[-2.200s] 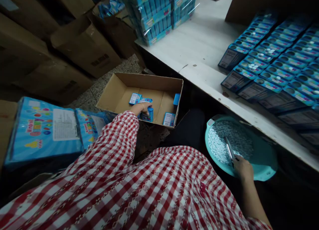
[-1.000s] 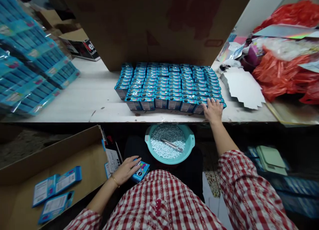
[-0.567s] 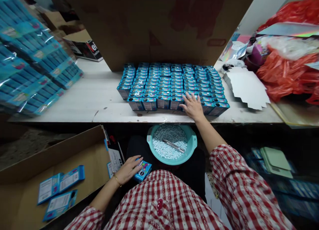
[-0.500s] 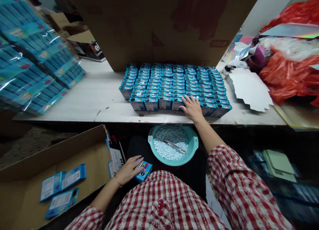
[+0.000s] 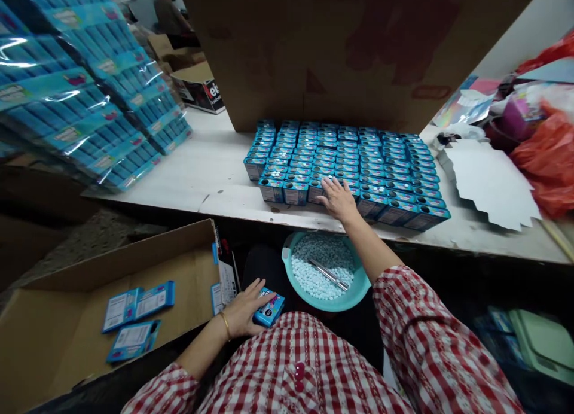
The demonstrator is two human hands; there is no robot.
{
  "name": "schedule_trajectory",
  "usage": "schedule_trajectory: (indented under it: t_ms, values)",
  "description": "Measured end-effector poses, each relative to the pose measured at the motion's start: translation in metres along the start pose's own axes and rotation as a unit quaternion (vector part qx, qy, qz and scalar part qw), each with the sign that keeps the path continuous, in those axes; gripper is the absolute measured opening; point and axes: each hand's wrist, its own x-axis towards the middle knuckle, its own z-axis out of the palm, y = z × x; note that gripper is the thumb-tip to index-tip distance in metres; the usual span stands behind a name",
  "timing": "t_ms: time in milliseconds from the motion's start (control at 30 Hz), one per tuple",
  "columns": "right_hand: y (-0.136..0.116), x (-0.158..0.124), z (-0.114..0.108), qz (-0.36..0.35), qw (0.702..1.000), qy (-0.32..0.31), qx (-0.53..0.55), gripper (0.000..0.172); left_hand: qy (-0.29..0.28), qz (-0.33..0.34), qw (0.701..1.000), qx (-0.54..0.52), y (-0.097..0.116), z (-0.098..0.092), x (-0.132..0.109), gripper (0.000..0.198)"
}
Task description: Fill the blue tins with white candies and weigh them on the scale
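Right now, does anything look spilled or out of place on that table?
Yes: loose white pellets lie atop several small blue boxes, while similar ones lie in the turquoise basin below. The leftmost column sits farther back than its neighbour, making the front uneven.

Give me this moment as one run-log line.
left hand: on blue box at lap | right hand: spread at front of box rows | basin: pale pellets, metal tool on top
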Motion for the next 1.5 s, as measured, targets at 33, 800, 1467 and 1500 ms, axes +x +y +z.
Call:
schedule_trajectory:
  t_ms: [33,800,1467,1500]
  values:
    - [0.001,0.001,-0.002,0.002,1.000,-0.006,0.002,0.055,-0.008,-0.008,1.000,0.005,0.003,-0.002,-0.001,0.085]
    - [-0.035,-0.210,0.120,0.138,0.918,-0.373,0.009,0.029,0.143,0.017,0.693,-0.706,0.032,-0.008,0.036,0.080]
    - [-0.035,-0.198,0.142,0.097,0.901,-0.400,0.133,0.025,0.229,-0.126,0.648,-0.716,0.026,0.020,0.110,0.054]
    - [-0.032,-0.197,0.145,0.097,0.896,-0.405,0.155,0.023,0.233,-0.129,0.649,-0.712,0.024,0.020,0.109,0.054]
